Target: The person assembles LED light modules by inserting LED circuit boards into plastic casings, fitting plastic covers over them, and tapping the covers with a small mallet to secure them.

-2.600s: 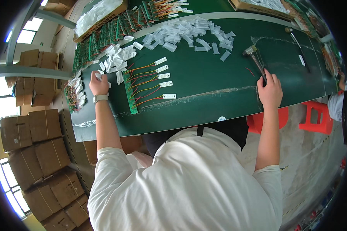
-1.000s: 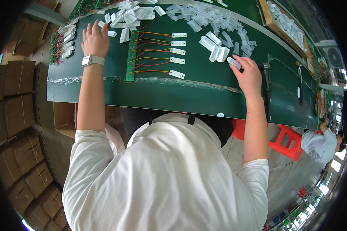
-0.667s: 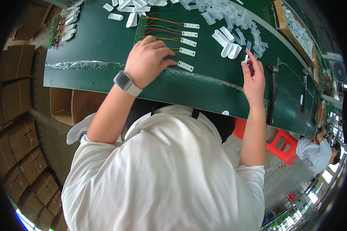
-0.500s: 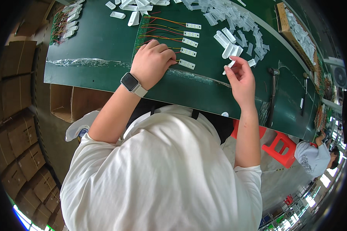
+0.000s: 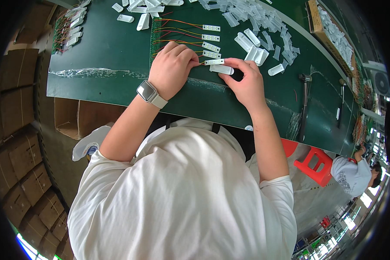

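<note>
1. Green covers the long tabletop (image 5: pixel 108 56) you lean over, with stacked cardboard boxes (image 5: pixel 21 151) on the floor off its left end and a red stool (image 5: pixel 314 162) below its near edge to your right.
2. Your left hand (image 5: pixel 171 69) rests palm down near the tabletop's near edge, fingers curled and pressing the coloured wires (image 5: pixel 177 37) of the nearest small white strip (image 5: pixel 214 62); a watch (image 5: pixel 148 92) sits on that wrist.
3. Your right hand (image 5: pixel 247 84) lies just beside it, thumb and fingers closed on a white plastic cover (image 5: pixel 222 69), which touches or nearly touches the nearest strip.
4. Three more wired white strips (image 5: pixel 211 38) lie in a row just beyond, toward the middle of the tabletop.
5. Loose white covers (image 5: pixel 264 41) are scattered along the far edge, right of that row.
6. Another bundle of wired pieces (image 5: pixel 69 30) lies at the far left corner.
7. One hammer (image 5: pixel 304 102) lies toward the right end, handle pointing at the near edge.
8. Beyond the right end another person (image 5: pixel 353 171) in a white shirt is at work.
</note>
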`<control>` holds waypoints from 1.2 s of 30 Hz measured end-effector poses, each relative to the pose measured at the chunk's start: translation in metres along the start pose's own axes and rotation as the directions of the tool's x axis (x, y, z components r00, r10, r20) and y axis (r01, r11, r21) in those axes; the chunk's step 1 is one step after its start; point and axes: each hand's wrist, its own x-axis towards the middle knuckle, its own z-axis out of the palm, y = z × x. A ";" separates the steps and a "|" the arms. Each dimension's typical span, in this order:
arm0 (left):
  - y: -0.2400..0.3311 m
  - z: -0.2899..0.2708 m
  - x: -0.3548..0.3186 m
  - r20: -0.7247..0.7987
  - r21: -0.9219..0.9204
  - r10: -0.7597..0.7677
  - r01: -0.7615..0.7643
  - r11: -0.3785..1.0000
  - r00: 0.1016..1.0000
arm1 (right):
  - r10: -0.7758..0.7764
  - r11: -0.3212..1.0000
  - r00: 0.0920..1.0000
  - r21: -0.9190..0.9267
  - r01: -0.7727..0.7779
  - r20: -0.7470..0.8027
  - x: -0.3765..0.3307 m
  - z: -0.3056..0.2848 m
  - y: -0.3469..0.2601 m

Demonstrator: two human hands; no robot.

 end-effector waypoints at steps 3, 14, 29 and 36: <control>0.000 0.005 -0.001 0.020 0.032 0.031 -0.032 0.999 0.999 | -0.086 0.995 0.996 -0.056 0.087 0.013 0.005 0.004 0.003; 0.001 0.006 0.005 0.040 0.118 0.163 -0.167 0.979 0.986 | -0.329 0.931 0.944 -0.158 0.330 0.032 0.006 -0.003 0.011; 0.014 0.003 -0.003 0.072 0.104 0.106 -0.113 0.988 0.992 | -0.604 0.715 0.797 -0.425 0.555 0.025 0.005 0.001 0.017; 0.023 -0.004 -0.003 0.102 0.137 0.088 -0.101 0.985 0.991 | -0.584 0.749 0.811 -0.374 0.547 0.018 0.004 0.003 0.021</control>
